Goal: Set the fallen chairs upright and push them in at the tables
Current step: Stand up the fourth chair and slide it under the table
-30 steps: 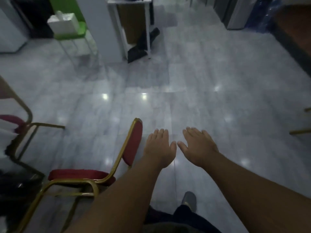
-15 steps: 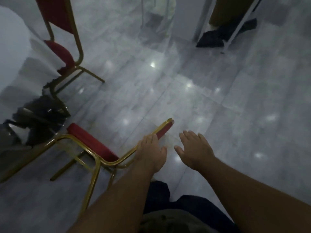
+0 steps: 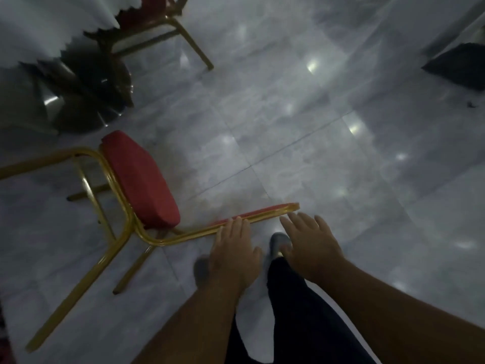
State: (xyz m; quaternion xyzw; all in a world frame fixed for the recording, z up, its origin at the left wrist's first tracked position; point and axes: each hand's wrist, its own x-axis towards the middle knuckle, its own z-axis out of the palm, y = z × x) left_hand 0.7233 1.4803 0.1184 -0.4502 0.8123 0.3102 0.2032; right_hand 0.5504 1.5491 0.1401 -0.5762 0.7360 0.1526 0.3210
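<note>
A fallen chair with a gold metal frame and red padded seat [image 3: 139, 177] lies on its back on the glossy grey marble-tiled floor [image 3: 328, 122], its backrest flat on the tiles and its legs pointing left and toward the near-left corner. No container shows anywhere in view. The left hand [image 3: 233, 254] hovers over the near gold rail of the backrest with fingers spread wide and flat, holding nothing; whether the fingertips touch the rail cannot be told. The right hand [image 3: 309, 245] hangs just beside the top end of the backrest, fingers also splayed and empty, above a grey shoe [image 3: 279, 243]. To the far left a white tablecloth with a scalloped hem [image 3: 44, 30] hangs over a shiny metal table base [image 3: 86, 101], and a second gold-and-red chair [image 3: 157, 24] stands upright and tucked in against it. The floor to the right and far side of the fallen chair is wide open. Compared with half a second ago, the view has swung down and nearer, and both hands have dropped closer to the backrest.
</note>
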